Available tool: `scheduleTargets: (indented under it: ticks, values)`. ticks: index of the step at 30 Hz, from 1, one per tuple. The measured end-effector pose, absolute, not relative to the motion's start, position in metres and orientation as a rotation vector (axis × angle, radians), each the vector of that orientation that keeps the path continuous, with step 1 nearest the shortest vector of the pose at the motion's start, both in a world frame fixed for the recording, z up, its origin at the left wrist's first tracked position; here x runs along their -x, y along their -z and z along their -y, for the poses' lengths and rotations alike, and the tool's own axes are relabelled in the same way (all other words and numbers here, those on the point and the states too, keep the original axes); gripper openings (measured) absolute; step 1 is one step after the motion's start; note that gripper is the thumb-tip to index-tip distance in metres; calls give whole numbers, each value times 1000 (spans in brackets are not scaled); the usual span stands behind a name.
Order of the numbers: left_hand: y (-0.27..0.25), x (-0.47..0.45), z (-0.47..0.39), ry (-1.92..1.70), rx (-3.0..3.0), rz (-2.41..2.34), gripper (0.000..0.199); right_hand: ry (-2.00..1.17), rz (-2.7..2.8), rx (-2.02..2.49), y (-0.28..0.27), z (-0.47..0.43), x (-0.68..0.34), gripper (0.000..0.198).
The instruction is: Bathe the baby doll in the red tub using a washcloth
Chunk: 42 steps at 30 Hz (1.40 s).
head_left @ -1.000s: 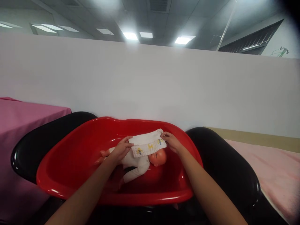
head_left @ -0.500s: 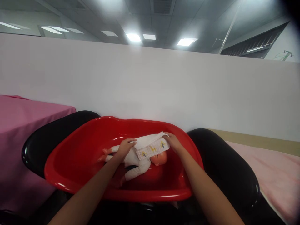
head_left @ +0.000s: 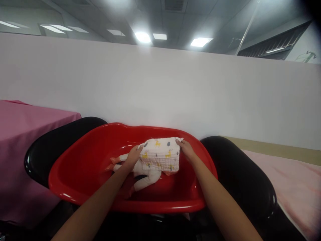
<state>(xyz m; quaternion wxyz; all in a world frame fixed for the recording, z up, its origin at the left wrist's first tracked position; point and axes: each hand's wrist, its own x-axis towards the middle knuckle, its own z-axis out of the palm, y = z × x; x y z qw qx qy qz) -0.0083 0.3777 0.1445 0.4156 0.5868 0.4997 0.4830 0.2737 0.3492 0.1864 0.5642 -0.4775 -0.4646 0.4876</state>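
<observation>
Backdrop: white partition wall [head_left: 160, 90] across the whole width; above it a grey ceiling with lit panel lights [head_left: 200, 42].

Head view, one entry per item:

- Red tub [head_left: 82, 167]: glossy plastic, oval, set in front of the wall at centre frame. Two black glossy rounded shapes flank it, one at left [head_left: 50, 147], one at right [head_left: 240, 177], each just beside the tub rim.
- Pink cloth [head_left: 25, 134]: covers a surface at far left, near the left black shape.
- Pale pink surface [head_left: 296, 180]: at far right, with a tan strip along its far edge against the wall.
- Doll [head_left: 146, 177]: lies inside the tub, feet toward the left, dressed in white; one white-sleeved limb reaches toward the near rim. Head and upper body are hidden under the cloth.
- Printed cloth [head_left: 160, 157]: white, quilted look, small yellow and dark figures. Spread flat over the doll's upper part, toward the right half of the tub, its far edge near the tub's back rim.
- Left hand [head_left: 132, 156]: bare forearm enters from bottom left. Fingers closed on the cloth's left edge, palm over the doll's body.
- Right hand [head_left: 187, 150]: bare forearm enters from bottom right. Fingertips pinch the cloth's upper right corner, just inside the tub's right rim.

Both hands hold the same cloth, one at each end, with the cloth stretched between them.
</observation>
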Motion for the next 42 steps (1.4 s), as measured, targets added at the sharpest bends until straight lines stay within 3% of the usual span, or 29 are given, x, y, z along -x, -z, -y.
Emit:
scheduleTargets:
  ticks: [3, 5, 8, 10, 15, 17, 21, 24, 29, 32, 38, 42]
  values:
    - [-139, 7, -379, -1156, -1343, -1266, 27, -1208, 1091, 1137, -183, -351, -276, 30]
    - [-134, 7, -381, -1138, -1217, -1285, 27, -1216, 1069, 1208, -179, -353, -277, 39]
    - [-129, 8, -382, -1140, -1092, -1133, 54, -1176, 1038, 1244, -175, -354, -279, 68]
    - [-129, 9, -381, -1127, -1117, -1015, 66, -1148, 1032, 1232, -174, -354, -280, 75]
    - [-133, 7, -376, -1114, -1150, -958, 80, -1096, 1200, 1263, -169, -359, -280, 78]
    - [-131, 5, -377, -1105, -1153, -987, 83, -1050, 1387, 1257, -167, -360, -278, 66]
    - [-116, 8, -386, -1094, -1307, -1051, 67, -912, 1684, 1285, -165, -358, -272, 11]
    - [-102, 12, -394, -968, -1547, -1175, 50, -757, 1838, 1453, -164, -354, -268, 11]
    - [-90, 13, -395, -663, -1925, -1452, 55, -380, 2252, 1573, -157, -354, -263, 26]
    - [-89, 10, -392, -632, -1974, -1528, 44, -311, 2364, 1692, -155, -354, -261, 34]
    - [-90, 10, -394, -743, -1976, -1573, 15, -327, 2413, 1749, -155, -354, -260, 16]
    - [-91, 12, -397, -839, -1981, -1590, 11, -364, 2389, 1657, -155, -355, -259, 8]
